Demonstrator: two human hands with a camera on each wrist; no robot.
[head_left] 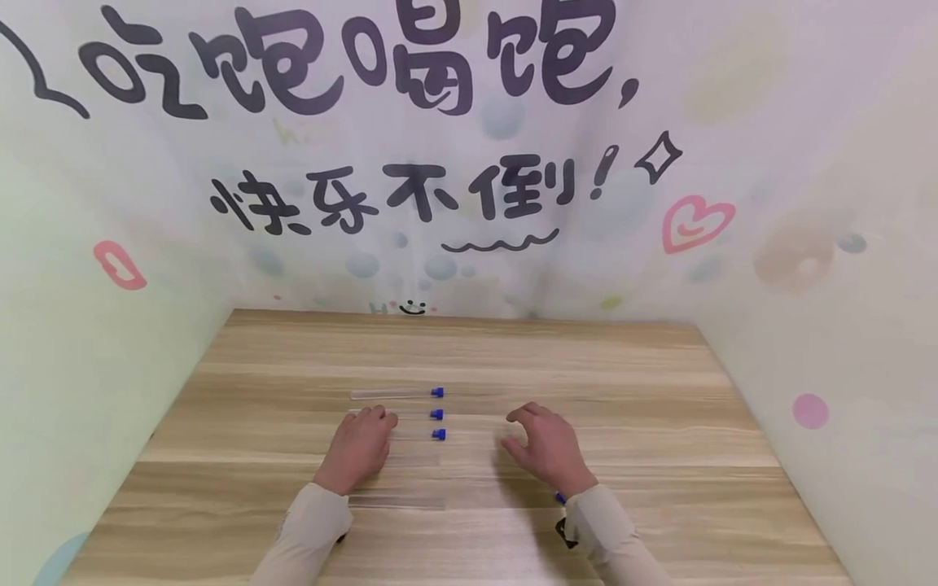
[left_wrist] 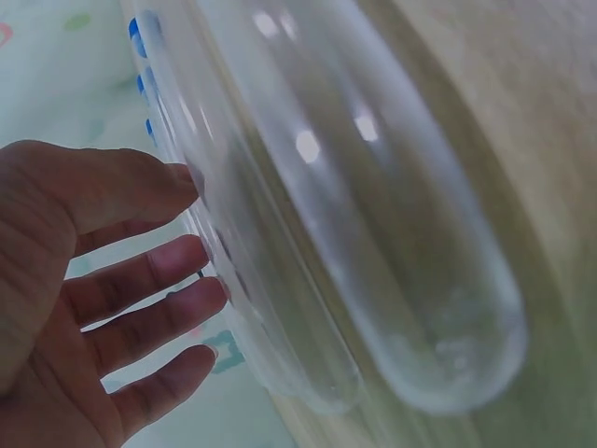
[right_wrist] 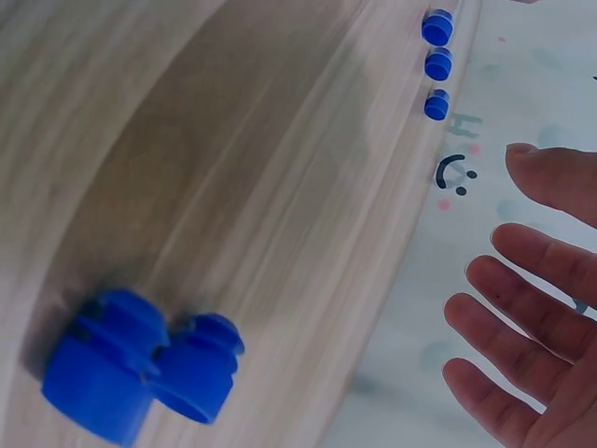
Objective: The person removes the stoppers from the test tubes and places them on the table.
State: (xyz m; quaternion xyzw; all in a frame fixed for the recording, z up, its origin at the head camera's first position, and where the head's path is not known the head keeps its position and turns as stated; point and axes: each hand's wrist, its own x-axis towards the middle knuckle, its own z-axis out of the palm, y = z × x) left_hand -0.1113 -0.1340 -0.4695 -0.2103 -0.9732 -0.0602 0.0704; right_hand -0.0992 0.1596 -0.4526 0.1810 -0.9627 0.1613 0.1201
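Three clear test tubes with blue stoppers lie side by side: a far one (head_left: 388, 395), its stopper (head_left: 437, 392) to the right, and two nearer ones. My left hand (head_left: 359, 448) is over the left part of the nearer capped tubes, fingers loosely bent. In the left wrist view its thumb and fingertips (left_wrist: 201, 257) are at the tubes' edge; contact cannot be made out. Closer to me lie two tubes without stoppers, one of them a near tube (head_left: 399, 502). My right hand (head_left: 545, 448) hovers above the table with relaxed, parted fingers, holding nothing.
Two loose blue stoppers (right_wrist: 107, 373) lie on the wooden table (head_left: 623, 391), partly behind my right wrist in the head view. A white printed cloth (head_left: 410, 268) rises behind the table, with pale walls at both sides.
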